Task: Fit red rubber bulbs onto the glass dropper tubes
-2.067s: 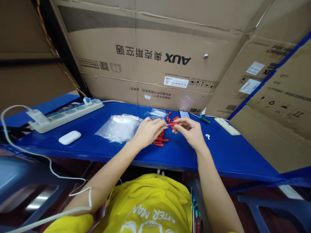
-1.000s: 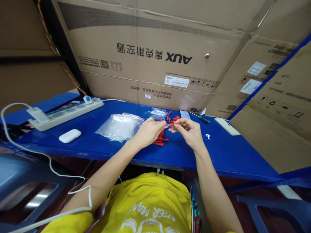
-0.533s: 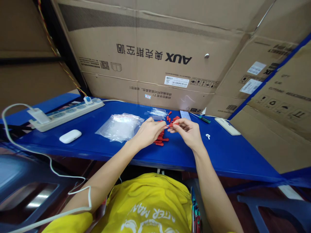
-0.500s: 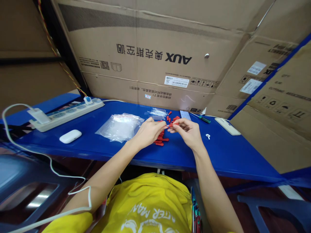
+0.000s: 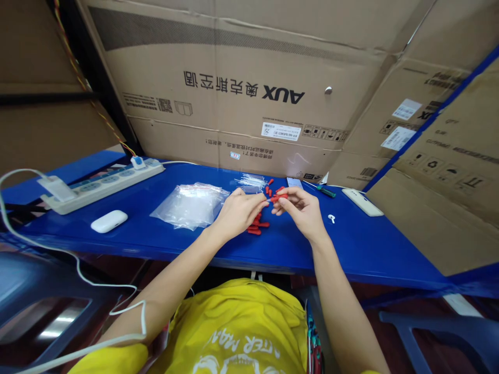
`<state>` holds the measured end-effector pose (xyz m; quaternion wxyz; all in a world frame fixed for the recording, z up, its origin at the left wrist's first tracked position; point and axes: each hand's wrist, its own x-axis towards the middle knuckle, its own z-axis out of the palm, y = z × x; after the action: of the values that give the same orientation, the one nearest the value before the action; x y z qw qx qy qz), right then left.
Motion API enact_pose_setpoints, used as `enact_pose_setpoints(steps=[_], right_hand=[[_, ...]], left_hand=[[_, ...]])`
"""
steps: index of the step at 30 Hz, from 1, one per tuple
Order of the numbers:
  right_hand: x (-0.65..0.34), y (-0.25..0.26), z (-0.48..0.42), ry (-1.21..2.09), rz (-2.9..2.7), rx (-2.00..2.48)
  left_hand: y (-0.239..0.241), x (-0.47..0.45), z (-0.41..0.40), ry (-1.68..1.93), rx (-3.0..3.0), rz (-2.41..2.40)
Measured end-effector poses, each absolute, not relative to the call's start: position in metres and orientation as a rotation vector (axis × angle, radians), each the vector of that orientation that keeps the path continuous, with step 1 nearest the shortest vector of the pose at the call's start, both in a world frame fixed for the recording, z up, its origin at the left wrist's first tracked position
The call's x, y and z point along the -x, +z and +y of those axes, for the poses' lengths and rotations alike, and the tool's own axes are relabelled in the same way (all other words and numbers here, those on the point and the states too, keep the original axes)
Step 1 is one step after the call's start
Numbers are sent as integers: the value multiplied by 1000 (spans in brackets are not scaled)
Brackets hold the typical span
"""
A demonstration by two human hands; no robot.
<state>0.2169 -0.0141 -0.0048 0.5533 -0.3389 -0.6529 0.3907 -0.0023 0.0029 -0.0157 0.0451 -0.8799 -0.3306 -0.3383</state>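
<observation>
Pinching red bulb (image 5: pixel 281 197) over table (image 5: pixel 280 249) with right hand (image 5: pixel 302 210); seemingly pinching tube (image 5: pixel 268 200), at nine o'clock from it, with left hand (image 5: pixel 238 212); best to align straight, ease gently, clear of pile (image 5: pixel 255 226) at seven o'clock.

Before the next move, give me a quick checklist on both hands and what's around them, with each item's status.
1. Right hand gripping a red piece: ok.
2. Left hand pinching the thin pale piece beside it: ok.
3. How the two pieces meet: cannot tell, too small and partly hidden by the fingers.
4. Loose red pieces close to the left hand: ok.
5. White cable out of the left forearm's way: not ok, it crosses it in this view.
6. Screwdriver apart from both hands: ok.
</observation>
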Motion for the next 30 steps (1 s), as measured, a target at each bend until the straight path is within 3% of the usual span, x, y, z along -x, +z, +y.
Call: enact_pose_setpoints(steps=[30], right_hand=[[-216,-8,-13,870,-1497,808]], left_hand=[[-12,4,3,-1002,2712,-964]])
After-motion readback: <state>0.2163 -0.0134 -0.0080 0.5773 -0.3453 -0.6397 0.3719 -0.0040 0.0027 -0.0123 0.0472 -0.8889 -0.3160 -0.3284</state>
